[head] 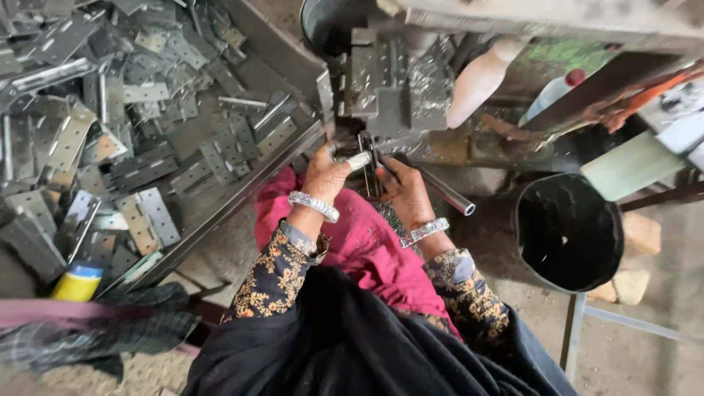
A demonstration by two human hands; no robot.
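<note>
**Two hands on a hinge at the press**

The left hand has its grip clenched around a short, shiny steel pin, thumb and fingers pinching it so that it juts toward the right. Just beside it, the right hand is closed on a thin, upright grey metal hinge plate, which stands between the two hands, right below the dark steel press block. Whether the pin touches the plate cannot be told. A long polished steel rod runs out from under the right hand, slanting down to the right.

Both wrists wear silver beaded bangles, above dark sleeves with a gold flower print. A bright pink cloth lies across the lap under the hands.

To the left, a slanted metal tray is heaped with flat grey hinge leaves, each punched with holes. A yellow and blue can stands at the tray's lower corner. To the right, well apart from the hands, a round black bucket sits on the dusty floor, and a white plastic bottle with a red cap leans behind the machine.
</note>
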